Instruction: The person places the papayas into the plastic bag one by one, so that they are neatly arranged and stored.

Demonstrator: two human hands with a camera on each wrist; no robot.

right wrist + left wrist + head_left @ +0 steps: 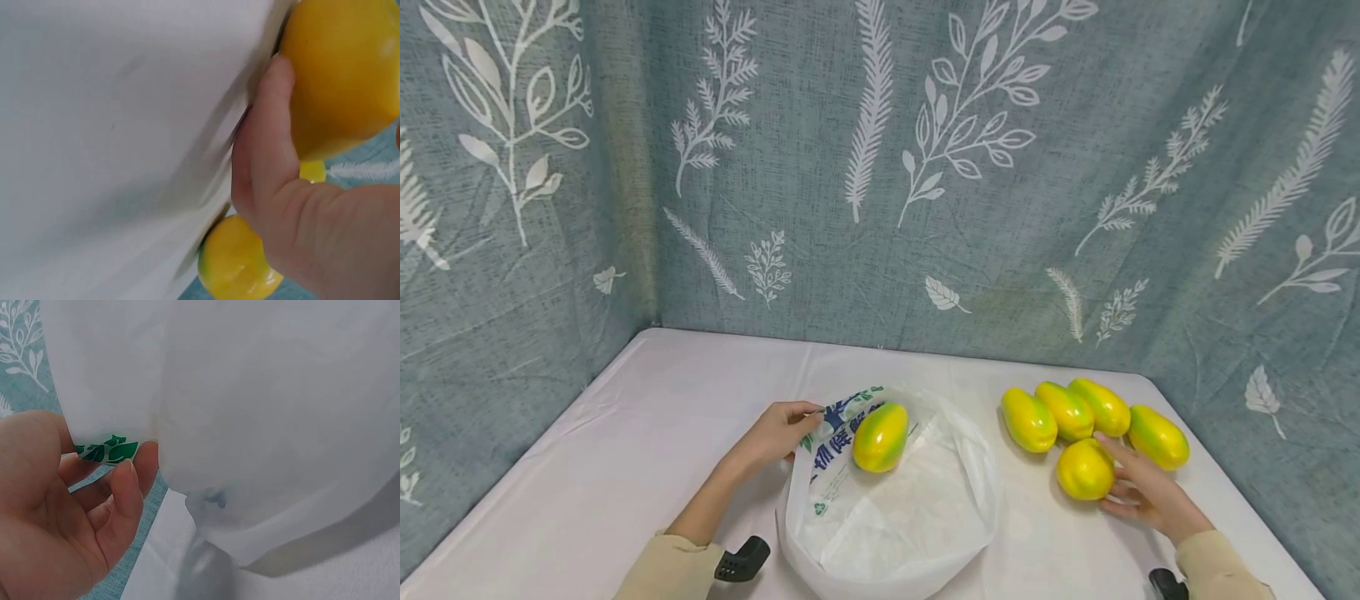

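A white plastic bag (917, 525) with blue and green print stands with its mouth spread wide on the table. One yellow-green papaya (881, 437) lies inside it. My left hand (784, 433) pinches the bag's left rim; in the left wrist view, the thumb and fingers of the left hand (81, 506) meet at the green leaf print. To the right of the bag, my right hand (1146, 487) holds a papaya (1086, 470) from its right side, thumb above and fingers lower down. In the right wrist view, fingers lie along this papaya (344, 75), close to the table.
Behind the right hand several more papayas lie in a group, among them one at the left (1028, 420) and one at the far right (1158, 437). A white cloth covers the table (700, 383). Blue-grey leaf-patterned curtains (820, 275) enclose its back and sides.
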